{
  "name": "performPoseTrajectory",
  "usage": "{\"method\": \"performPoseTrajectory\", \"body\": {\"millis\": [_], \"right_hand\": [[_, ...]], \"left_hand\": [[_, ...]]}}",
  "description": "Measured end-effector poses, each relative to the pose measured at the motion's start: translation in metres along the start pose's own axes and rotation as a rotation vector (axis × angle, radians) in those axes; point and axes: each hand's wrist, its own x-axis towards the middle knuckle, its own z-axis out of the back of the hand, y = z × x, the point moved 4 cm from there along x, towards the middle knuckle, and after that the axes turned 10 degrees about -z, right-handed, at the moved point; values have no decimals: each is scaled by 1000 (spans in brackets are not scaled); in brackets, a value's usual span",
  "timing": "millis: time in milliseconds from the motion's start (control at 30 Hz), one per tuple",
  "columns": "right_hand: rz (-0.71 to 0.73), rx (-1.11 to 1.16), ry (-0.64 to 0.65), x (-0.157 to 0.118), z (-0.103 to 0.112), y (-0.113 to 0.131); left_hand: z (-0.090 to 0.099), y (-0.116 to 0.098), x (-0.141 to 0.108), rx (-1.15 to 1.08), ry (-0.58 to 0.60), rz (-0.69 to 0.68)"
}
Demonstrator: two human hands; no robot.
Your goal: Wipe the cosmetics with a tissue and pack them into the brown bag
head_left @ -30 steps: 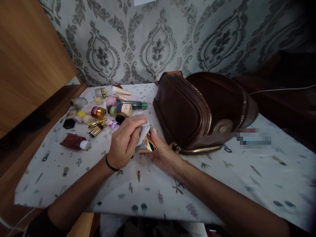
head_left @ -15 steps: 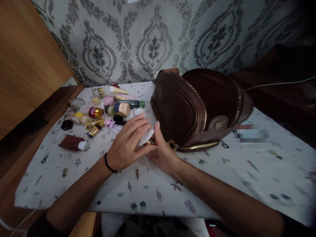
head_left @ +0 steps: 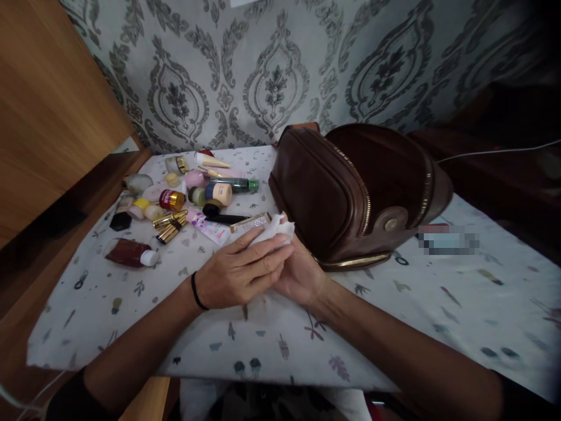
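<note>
My left hand (head_left: 243, 269), with a black band at the wrist, presses its fingers over a crumpled white tissue (head_left: 277, 230). Palm up beneath it, my right hand (head_left: 302, 272) supports the tissue from the other side. A glittery, gold-edged rectangular item (head_left: 252, 223) shows just beyond my left fingers; its near end is hidden. Behind the hands lie a black slim item (head_left: 228, 219) and a white and purple tube (head_left: 208, 226). The brown leather bag (head_left: 315, 187) rests close to my right hand.
Several cosmetics stand or lie at the left, including a red-brown bottle (head_left: 127, 252), gold tubes (head_left: 172, 228), a red jar with gold lid (head_left: 172, 200) and a green-capped bottle (head_left: 234, 185). A patterned cloth (head_left: 184, 345) covers the table. A wooden cabinet (head_left: 56, 105) borders the left.
Both hands have shifted slightly right with the tissue. The glittery item and more of the purple tube now show beside my left fingers.
</note>
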Motion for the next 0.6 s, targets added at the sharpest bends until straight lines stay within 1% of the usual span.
{"method": "performPoseTrajectory", "body": {"millis": [67, 100, 200, 233, 300, 433, 500, 600], "right_hand": [[-45, 92, 11, -1, 2, 2], [-63, 113, 12, -2, 2, 4], [-82, 105, 20, -4, 0, 7], [-81, 100, 21, -5, -1, 7], [-62, 99, 14, -5, -3, 7], [4, 105, 15, -4, -6, 8], [38, 75, 19, -4, -7, 9], [66, -22, 29, -5, -9, 9]], "left_hand": [[1, 5, -3, -94, 30, 53], [2, 6, -5, -93, 38, 47], [6, 6, -6, 42, 46, -41], [8, 5, -6, 83, 36, -55], [11, 6, -5, 105, -5, -39], [17, 10, -3, 11, -118, 64], [21, 15, -5, -9, -162, 156], [27, 26, -11, 29, -232, 325]]}}
